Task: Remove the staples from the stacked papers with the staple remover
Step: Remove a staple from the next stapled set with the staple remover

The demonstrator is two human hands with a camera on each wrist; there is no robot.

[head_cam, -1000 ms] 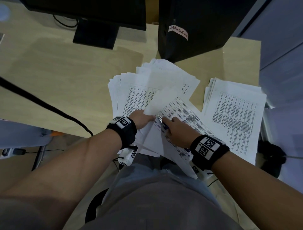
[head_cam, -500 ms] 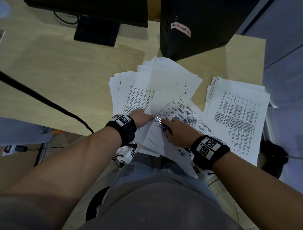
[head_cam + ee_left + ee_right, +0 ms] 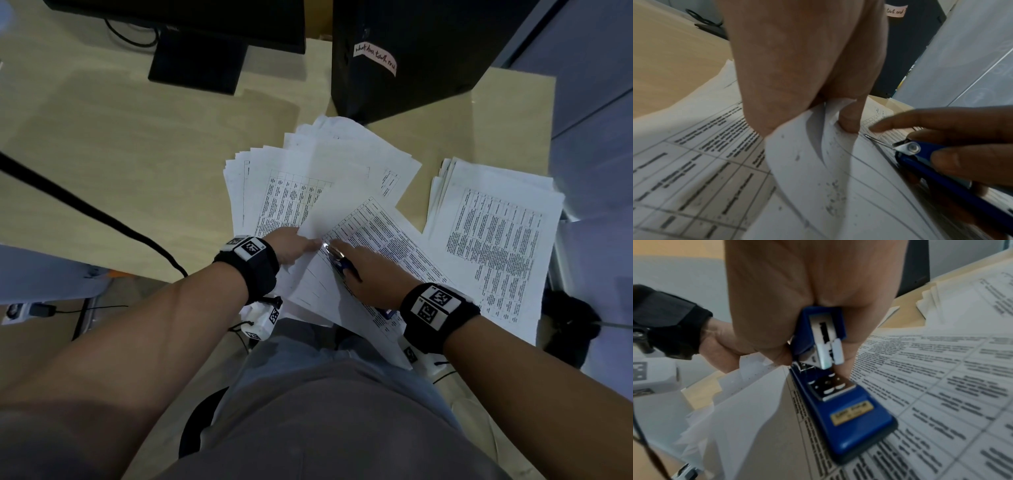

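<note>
A stapled set of printed sheets [image 3: 383, 236] lies skewed on top of a fanned paper pile [image 3: 301, 178] at the desk's near edge. My left hand [image 3: 301, 245] pinches the folded-back top sheets [image 3: 818, 162] at their corner, thumb [image 3: 849, 120] on top. My right hand [image 3: 356, 263] grips a blue staple remover [image 3: 337, 262] shaped like a stapler [image 3: 838, 394]. Its thin metal tip [image 3: 875, 139] lies flat on the page at the stapled corner, just right of the left thumb. The staple itself is too small to make out.
A second paper stack [image 3: 493, 236] lies to the right, near the desk's right edge. A black computer tower [image 3: 411, 51] and a monitor stand [image 3: 198, 65] stand at the back. A black cable [image 3: 85, 209] crosses the wooden desk [image 3: 120, 154] on the left.
Both hands stay almost where they were. The remover's tip has edged slightly toward the left hand's fingers at the corner.
</note>
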